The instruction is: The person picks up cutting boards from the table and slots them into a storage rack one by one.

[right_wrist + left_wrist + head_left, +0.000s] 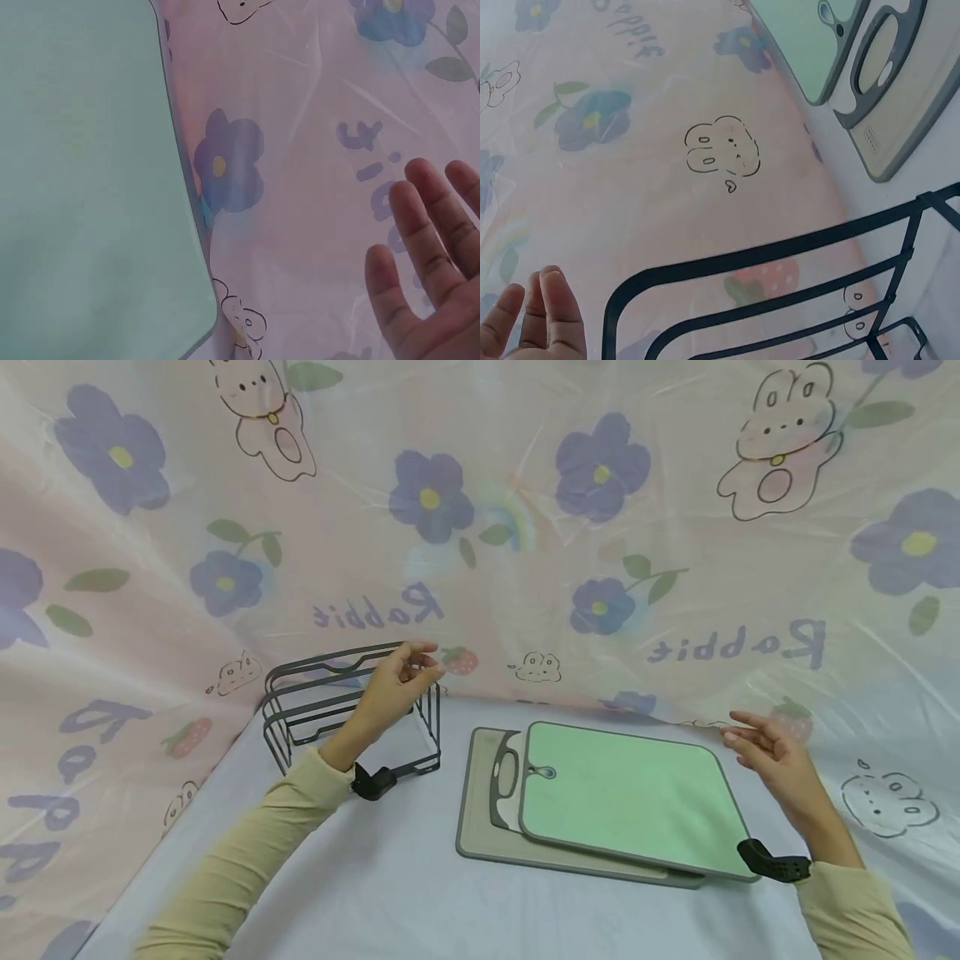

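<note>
In the head view, my left hand (397, 685) hovers above the right part of a black wire rack (300, 706), its fingers loosely bent with nothing between them. The left wrist view has the rack's dark bars (780, 247) beside the fingers, apart from them. My right hand (772, 752) is raised past the right edge of a mint green cutting board (630, 793), holding nothing; its fingers spread loosely in the right wrist view. Under the green board lies a beige cutting board (480, 802) with a grey-rimmed handle slot, sticking out on the left.
A white cloth (375, 893) covers the table. Behind and at the left hangs a pale curtain (510, 585) printed with flowers and rabbits, close to the rack and the far side of the boards. Each wrist wears a black strap (372, 782).
</note>
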The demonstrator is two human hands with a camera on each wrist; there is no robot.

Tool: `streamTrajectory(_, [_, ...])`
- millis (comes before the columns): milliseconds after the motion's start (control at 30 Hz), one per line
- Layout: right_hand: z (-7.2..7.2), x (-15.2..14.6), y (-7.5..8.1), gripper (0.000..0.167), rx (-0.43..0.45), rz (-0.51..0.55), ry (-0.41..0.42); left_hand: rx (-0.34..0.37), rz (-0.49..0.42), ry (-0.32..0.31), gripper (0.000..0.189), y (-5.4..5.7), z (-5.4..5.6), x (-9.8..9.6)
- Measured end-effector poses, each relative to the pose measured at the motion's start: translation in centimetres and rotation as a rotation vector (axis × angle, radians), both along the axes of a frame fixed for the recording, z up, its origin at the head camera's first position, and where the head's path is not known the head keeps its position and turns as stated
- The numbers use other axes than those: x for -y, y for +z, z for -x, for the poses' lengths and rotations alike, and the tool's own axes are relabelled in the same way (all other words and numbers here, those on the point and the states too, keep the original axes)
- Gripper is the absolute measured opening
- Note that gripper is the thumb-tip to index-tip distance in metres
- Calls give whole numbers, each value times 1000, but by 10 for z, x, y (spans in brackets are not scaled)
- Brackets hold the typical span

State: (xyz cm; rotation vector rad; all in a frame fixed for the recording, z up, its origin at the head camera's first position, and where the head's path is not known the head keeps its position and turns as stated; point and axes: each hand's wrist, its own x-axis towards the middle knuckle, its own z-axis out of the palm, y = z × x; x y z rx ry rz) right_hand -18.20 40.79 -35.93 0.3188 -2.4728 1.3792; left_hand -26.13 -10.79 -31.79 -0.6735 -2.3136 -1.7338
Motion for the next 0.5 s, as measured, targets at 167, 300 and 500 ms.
streamTrajectory(167, [0, -1, -4, 40, 7, -5, -2, 27, -14, -14, 39, -7, 1, -9])
streamTrajectory(300, [-2, -2, -8, 39, 17, -1, -7, 45, -32, -15, 38, -13, 2, -15])
streamTrajectory(500, [-4, -5, -13, 38, 38, -7, -32, 31, -55, -18, 36, -22, 2, -23])
